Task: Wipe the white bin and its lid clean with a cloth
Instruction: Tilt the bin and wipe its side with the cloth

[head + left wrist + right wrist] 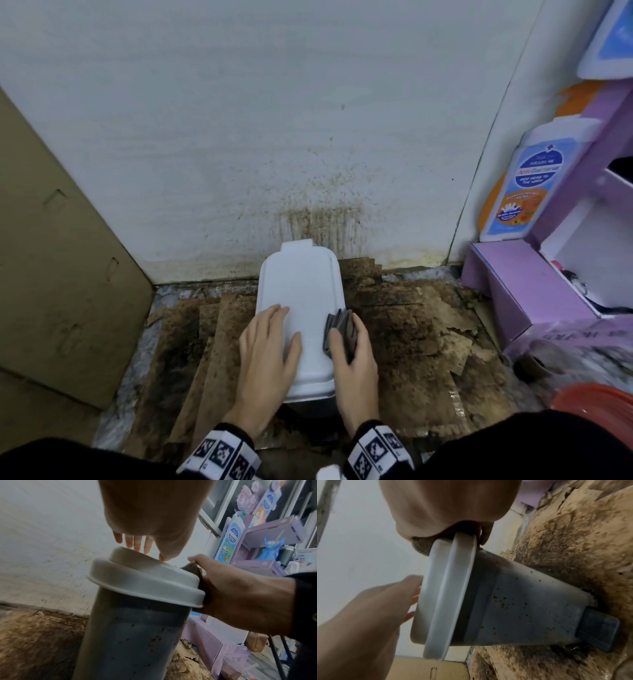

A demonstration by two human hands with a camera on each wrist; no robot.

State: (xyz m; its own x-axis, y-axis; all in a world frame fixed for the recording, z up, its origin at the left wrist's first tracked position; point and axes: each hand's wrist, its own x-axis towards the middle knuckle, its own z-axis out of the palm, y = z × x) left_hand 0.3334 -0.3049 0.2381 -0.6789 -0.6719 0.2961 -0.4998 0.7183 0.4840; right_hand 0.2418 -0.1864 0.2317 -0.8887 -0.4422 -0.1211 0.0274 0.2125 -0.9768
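Bin [135, 635]: white plastic body, standing upright on stained, crumbling cardboard [411, 342] laid over the floor, close to the spattered wall [308, 120]. Brown specks dot its side. Lid [301, 294] closed, seated on the rim; top surface looks fairly clean from the head view.

Left hand [263, 346] rests flat on the near-left of the lid, fingers [274, 315] straight and slightly spread, steadying it. Right hand [356, 359] has its fingers curled round a folded grey cloth [339, 329], pressed against the lid's right edge.

Judgement: thin, stiff, smooth plastic, probably light and apt to skid or tip under sideways wiping; hold down from the top or grip the lid's overhanging lip. The lid may pop up if pulled at its edge.

Surroundings: brown carton [51, 257] at left, purple display stand [548, 274] at right.
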